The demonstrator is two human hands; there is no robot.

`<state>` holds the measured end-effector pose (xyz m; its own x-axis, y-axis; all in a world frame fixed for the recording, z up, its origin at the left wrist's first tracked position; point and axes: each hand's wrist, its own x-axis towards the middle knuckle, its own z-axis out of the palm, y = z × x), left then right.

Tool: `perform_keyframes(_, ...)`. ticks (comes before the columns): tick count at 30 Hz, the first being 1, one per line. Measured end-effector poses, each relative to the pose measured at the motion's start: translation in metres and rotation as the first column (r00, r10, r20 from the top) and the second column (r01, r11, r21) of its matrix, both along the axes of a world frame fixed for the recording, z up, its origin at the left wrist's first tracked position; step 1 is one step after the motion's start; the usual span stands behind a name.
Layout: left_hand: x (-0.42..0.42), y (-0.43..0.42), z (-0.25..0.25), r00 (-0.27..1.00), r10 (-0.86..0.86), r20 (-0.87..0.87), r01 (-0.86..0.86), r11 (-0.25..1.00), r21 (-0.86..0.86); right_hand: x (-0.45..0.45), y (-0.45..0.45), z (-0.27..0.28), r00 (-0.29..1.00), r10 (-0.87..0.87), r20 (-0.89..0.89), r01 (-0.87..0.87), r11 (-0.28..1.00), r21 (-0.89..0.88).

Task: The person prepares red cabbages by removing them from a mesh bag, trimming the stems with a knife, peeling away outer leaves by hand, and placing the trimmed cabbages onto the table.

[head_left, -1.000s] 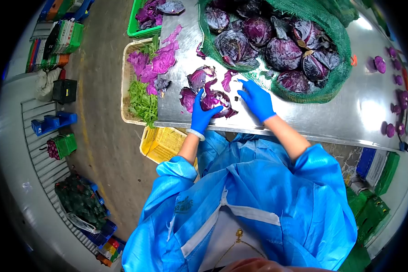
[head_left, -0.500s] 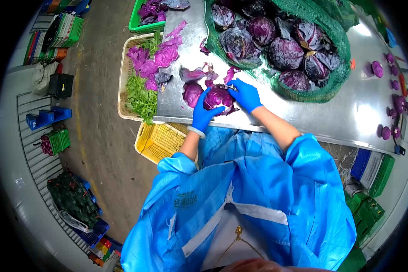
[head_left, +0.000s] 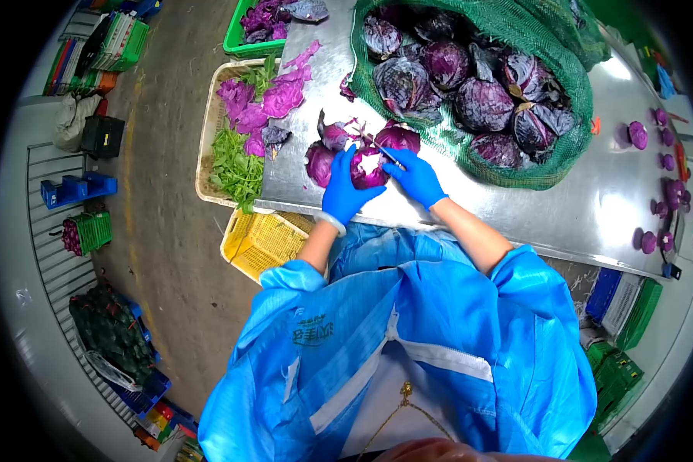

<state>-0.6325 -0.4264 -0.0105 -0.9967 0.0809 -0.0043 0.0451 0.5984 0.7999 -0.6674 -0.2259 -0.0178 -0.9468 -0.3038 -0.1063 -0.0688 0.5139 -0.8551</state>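
My left hand [head_left: 345, 189], in a blue glove, is closed round the left side of a red cabbage [head_left: 368, 171] near the table's front edge. A pale patch shows on top of that cabbage. In my right hand [head_left: 417, 179], also gloved, is a small knife [head_left: 390, 156], its handle mostly hidden by the fingers. The blade points up and left, over the cabbage's far side. A loose purple outer leaf [head_left: 398, 137] lies just beyond the knife. Left of my left hand sits another piece of red cabbage [head_left: 318, 163], with trimmed leaves [head_left: 333, 134] behind it.
A green mesh bag [head_left: 543, 179] full of red cabbages lies on the metal table [head_left: 477, 212]. Off its left edge stand a white crate [head_left: 205, 165] with leaves and greens, a yellow crate [head_left: 266, 246] and a green crate [head_left: 246, 51]. Small purple pieces [head_left: 637, 135] lie far right.
The cabbage under my left hand has turned, exposing a pale patch. A large leaf now lies loose beyond it. My right hand has moved slightly down, and the knife shows more plainly.
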Motion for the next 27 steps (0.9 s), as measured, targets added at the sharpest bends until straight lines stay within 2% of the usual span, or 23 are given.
perform_keyframes(1, -0.008, -0.002, -0.003, 0.992, 0.000, 0.127, -0.017, 0.992, 0.128, -0.005, 0.006, -0.002, 0.998, 0.053, 0.033, -0.054, 0.998, 0.042)
perform_keyframes(2, -0.013, -0.002, -0.004, 0.984, -0.004, 0.179, -0.026, 0.986, 0.167, -0.003, 0.007, 0.002, 0.999, 0.038, -0.017, -0.037, 0.999, 0.028)
perform_keyframes(4, -0.017, 0.002, -0.005, 0.984, 0.009, 0.181, -0.033, 0.992, 0.126, 0.005, 0.008, 0.012, 0.993, 0.004, -0.122, -0.004, 1.000, 0.002)
perform_keyframes(8, -0.019, 0.013, -0.010, 0.981, 0.076, 0.177, -0.064, 0.996, -0.068, 0.010, 0.003, 0.019, 0.980, 0.081, -0.182, -0.031, 0.964, 0.263)
perform_keyframes(10, -0.022, 0.019, 0.000, 0.979, 0.071, 0.189, -0.037, 0.983, -0.178, 0.006, 0.003, 0.013, 0.975, 0.121, -0.185, -0.057, 0.946, 0.320)
perform_keyframes(12, -0.020, 0.025, 0.010, 0.963, 0.120, 0.242, -0.080, 0.982, -0.170, 0.001, 0.001, 0.013, 0.971, 0.147, -0.189, -0.068, 0.927, 0.369)
perform_keyframes(14, -0.018, 0.030, 0.011, 0.963, 0.128, 0.238, -0.084, 0.979, -0.187, -0.008, -0.002, -0.013, 0.985, 0.055, -0.161, -0.001, 0.949, 0.316)
perform_keyframes(15, -0.015, 0.033, 0.008, 0.971, 0.113, 0.211, -0.069, 0.976, -0.206, -0.016, -0.007, -0.004, 0.989, 0.011, -0.145, 0.032, 0.957, 0.290)
perform_keyframes(16, -0.011, 0.035, 0.007, 0.978, 0.098, 0.184, -0.055, 0.973, -0.226, -0.033, -0.004, 0.007, 0.973, -0.159, 0.166, 0.135, 0.980, 0.147)
perform_keyframes(18, 0.002, 0.034, 0.003, 0.990, 0.096, 0.104, -0.078, 0.983, -0.164, -0.047, 0.008, -0.012, 0.965, -0.099, 0.244, 0.098, 0.995, 0.019)
perform_keyframes(19, 0.006, 0.027, -0.002, 0.994, 0.097, 0.053, -0.092, 0.991, -0.098, -0.039, 0.006, -0.015, 0.995, -0.072, 0.066, 0.075, 0.996, -0.042)
perform_keyframes(20, 0.010, 0.018, -0.008, 0.995, 0.100, 0.013, -0.099, 0.995, -0.028, -0.028, 0.001, -0.025, 0.995, -0.092, -0.022, 0.090, 0.993, -0.080)
perform_keyframes(21, 0.012, 0.010, -0.015, 0.996, 0.061, -0.061, -0.058, 0.997, 0.046, -0.025, -0.003, -0.023, 0.997, -0.076, -0.026, 0.076, 0.997, 0.010)
perform_keyframes(22, 0.016, 0.001, -0.021, 0.992, 0.011, -0.123, -0.011, 1.000, 0.005, -0.025, -0.004, -0.023, 0.998, -0.055, -0.028, 0.058, 0.993, 0.101)
perform_keyframes(23, 0.019, -0.006, -0.032, 0.995, 0.046, -0.089, -0.036, 0.993, 0.112, -0.040, 0.001, -0.034, 0.995, -0.061, 0.082, 0.045, 0.983, 0.178)
perform_keyframes(24, 0.022, -0.008, -0.036, 0.996, 0.077, -0.052, -0.064, 0.974, 0.217, -0.052, 0.010, -0.040, 0.988, -0.090, 0.124, 0.074, 0.989, 0.127)
perform_keyframes(25, 0.025, -0.006, -0.041, 0.991, 0.135, 0.010, -0.132, 0.945, 0.300, -0.056, 0.016, -0.046, 0.984, -0.143, 0.102, 0.121, 0.972, 0.200)
perform_keyframes(26, 0.019, -0.005, -0.039, 0.991, 0.136, 0.002, -0.131, 0.953, 0.272, -0.066, 0.017, -0.042, 0.979, -0.193, 0.065, 0.170, 0.949, 0.264)
perform_keyframes(27, 0.018, -0.005, -0.033, 0.990, 0.141, 0.007, -0.138, 0.960, 0.243, -0.062, 0.016, -0.031, 0.986, -0.154, -0.070, 0.167, 0.952, 0.257)
